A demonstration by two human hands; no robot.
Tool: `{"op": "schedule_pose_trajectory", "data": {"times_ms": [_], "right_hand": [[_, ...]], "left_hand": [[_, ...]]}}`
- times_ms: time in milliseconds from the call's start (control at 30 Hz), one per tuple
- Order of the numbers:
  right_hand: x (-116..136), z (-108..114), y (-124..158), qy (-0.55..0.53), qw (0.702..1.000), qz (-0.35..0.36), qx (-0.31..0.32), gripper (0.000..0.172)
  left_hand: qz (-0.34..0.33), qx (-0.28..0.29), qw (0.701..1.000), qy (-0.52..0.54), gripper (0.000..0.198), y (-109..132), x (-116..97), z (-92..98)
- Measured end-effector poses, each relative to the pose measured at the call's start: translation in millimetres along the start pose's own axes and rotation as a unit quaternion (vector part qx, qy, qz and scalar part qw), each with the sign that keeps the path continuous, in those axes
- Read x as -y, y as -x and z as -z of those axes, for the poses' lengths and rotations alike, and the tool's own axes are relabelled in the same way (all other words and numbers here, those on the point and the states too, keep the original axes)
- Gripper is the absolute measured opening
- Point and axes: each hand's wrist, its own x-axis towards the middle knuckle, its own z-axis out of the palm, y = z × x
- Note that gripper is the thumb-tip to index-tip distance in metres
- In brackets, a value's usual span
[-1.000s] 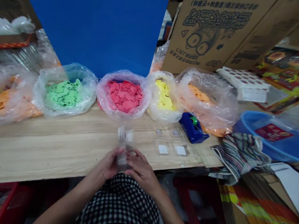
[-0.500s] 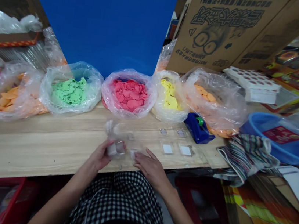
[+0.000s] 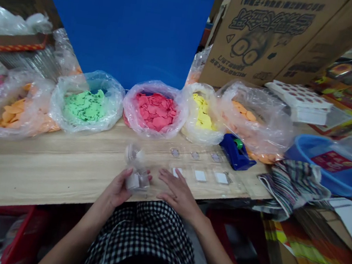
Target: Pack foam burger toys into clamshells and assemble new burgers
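Wooden bench (image 3: 42, 174), carrying: clear plastic bags of flat discs, in orange (image 3: 11, 115), green (image 3: 86, 106), pink (image 3: 155, 111) and yellow (image 3: 202, 114); blue tape dispenser (image 3: 236, 152); blue plastic basin (image 3: 328, 164); crumpled striped cloth (image 3: 293, 185). Behind: printed cardboard carton (image 3: 261, 39).

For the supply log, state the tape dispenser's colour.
The tape dispenser is dark blue, shown best in the head view.

Bags (image 3: 150, 130) of prob. paper discs (image 3: 155, 111) on bench (image 3: 42, 174) rear, tape dispenser (image 3: 235, 153) before
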Motion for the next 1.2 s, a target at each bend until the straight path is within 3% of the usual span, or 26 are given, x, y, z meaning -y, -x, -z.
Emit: {"op": "schedule_pose_trajectory", "data": {"times_ms": [167, 367, 567, 667, 833, 967, 1100, 1200], "right_hand": [[43, -26, -25, -0.181, 0.982, 0.054, -0.022, 0.031], [44, -44, -29, -0.282, 0.959, 0.041, -0.011, 0.021], [56, -43, -28, -0.316, 0.946, -0.044, -0.062, 0.024], [55, -43, -29, -0.261, 0.961, -0.038, -0.080, 0.023], [31, -67, -26, -0.033, 0.994, 0.100, -0.021, 0.021], [1, -80, -19, 0.090, 0.993, 0.081, -0.012, 0.024], [-22, -66, -17, 0.140, 0.989, 0.056, 0.015, 0.023], [-22, -52, -20, 0.140, 0.989, 0.041, 0.028, 0.023]], "left_hand": [[0.019, -0.018, 1.000, -0.012, 0.027, 10, 4, -4.8], [0.016, -0.056, 0.998, 0.001, 0.024, 25, -4, 3.4], [-0.022, -0.030, 0.999, 0.002, 0.024, 31, -9, 12.0], [-0.043, -0.058, 0.997, -0.015, 0.023, 34, -18, 17.6], [-0.085, -0.133, 0.987, -0.016, 0.027, 42, -43, 32.6], [-0.104, -0.119, 0.987, -0.005, 0.033, 51, -56, 39.3], [-0.098, -0.099, 0.990, 0.004, 0.037, 54, -54, 43.8], [-0.089, -0.084, 0.992, 0.006, 0.040, 53, -48, 48.4]]}}
